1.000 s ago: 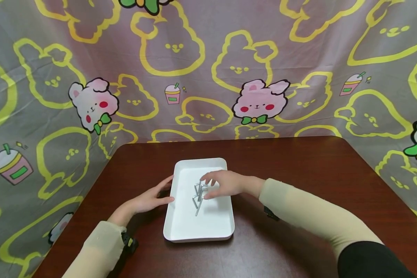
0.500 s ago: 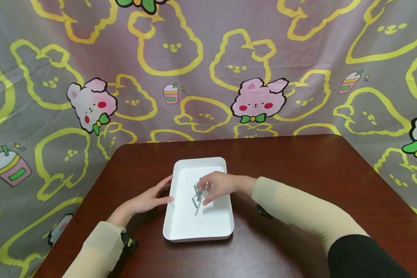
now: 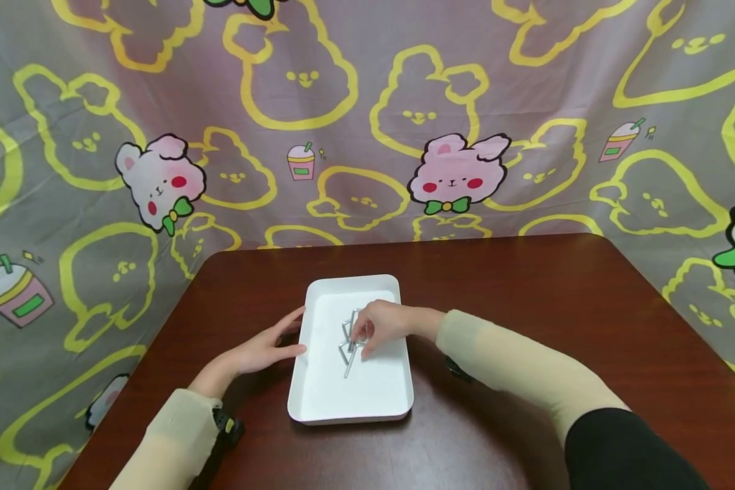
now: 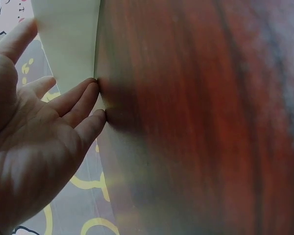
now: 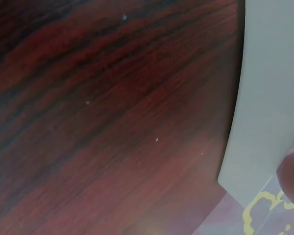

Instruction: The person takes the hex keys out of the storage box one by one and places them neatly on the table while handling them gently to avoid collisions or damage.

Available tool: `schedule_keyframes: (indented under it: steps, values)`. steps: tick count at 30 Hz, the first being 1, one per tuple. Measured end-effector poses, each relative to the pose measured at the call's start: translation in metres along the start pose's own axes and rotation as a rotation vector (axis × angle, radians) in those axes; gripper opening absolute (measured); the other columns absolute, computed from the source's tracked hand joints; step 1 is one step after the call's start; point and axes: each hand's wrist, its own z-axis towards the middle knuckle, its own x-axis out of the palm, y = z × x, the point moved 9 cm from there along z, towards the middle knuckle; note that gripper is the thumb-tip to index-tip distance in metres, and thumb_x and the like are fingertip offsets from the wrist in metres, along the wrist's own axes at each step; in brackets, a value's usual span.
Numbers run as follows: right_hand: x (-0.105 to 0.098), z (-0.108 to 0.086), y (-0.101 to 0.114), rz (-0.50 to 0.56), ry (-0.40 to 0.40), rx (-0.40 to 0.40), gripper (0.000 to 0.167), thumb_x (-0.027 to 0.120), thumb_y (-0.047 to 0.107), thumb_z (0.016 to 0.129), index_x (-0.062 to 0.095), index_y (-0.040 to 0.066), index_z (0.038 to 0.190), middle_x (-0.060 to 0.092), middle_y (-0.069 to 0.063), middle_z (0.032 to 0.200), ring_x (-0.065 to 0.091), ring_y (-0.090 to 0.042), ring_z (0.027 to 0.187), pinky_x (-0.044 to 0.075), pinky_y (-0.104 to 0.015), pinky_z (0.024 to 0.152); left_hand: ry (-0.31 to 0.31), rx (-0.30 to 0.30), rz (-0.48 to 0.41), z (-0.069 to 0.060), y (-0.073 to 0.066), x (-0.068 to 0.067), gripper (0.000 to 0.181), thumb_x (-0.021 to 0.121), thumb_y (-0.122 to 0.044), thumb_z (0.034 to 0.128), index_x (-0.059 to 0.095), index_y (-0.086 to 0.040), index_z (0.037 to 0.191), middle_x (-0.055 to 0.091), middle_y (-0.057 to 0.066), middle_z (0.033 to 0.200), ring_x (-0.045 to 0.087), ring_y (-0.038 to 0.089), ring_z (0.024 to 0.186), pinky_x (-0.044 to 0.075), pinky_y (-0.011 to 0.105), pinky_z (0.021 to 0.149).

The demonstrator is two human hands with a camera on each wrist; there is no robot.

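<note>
A white tray (image 3: 350, 401) holds several silver L-shaped metal pieces (image 3: 351, 364), lying crossed over one another near its middle. My left hand (image 3: 263, 348) rests against the tray's left side with its fingers spread; the left wrist view shows this hand (image 4: 44, 127) with fingertips touching the tray wall (image 4: 71, 44). Over the pile, my right hand (image 3: 384, 327) has bent fingers down at the pieces, its thumb a little apart from them. The right wrist view catches only an edge of the hand (image 5: 292, 178) beside the tray wall (image 5: 264, 98).
The dark brown wooden table (image 3: 496, 306) extends around the tray. Behind and beside it hangs a patterned curtain (image 3: 367, 102) with yellow outlines and rabbit faces. Dark bands sit at both wrists.
My right hand has moved slightly left and its fingers have drawn closer to the thumb over the metal pieces. The left hand stays at the tray's side.
</note>
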Motion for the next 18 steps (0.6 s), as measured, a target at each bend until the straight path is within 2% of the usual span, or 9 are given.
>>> schedule_keyframes:
  steps: [7,18]
  values:
    - [0.0002,0.0034,-0.0034,0.003,-0.014,0.016,0.016,0.086,0.013,0.074,0.078,0.009,0.088,0.063,0.011,0.071,0.054,0.002,0.066,0.046,-0.018,0.067,-0.002,-0.024,-0.009,-0.0007,0.0026,0.0001,0.083,0.066,-0.028,0.0937,0.012,-0.019,0.157,0.032,0.021,0.151,0.029,0.039,0.139,0.021,0.062,0.107]
    - [0.0023,0.0040,-0.0088,-0.045,-0.033,0.049,0.011,0.086,0.016,0.075,0.079,0.015,0.083,0.061,0.014,0.070,0.054,0.000,0.065,0.045,-0.019,0.066,-0.002,-0.024,-0.003,-0.0019,-0.0002,0.0004,0.083,0.065,-0.026,0.0944,0.011,-0.018,0.157,0.031,0.022,0.152,0.028,0.040,0.139,0.021,0.062,0.107]
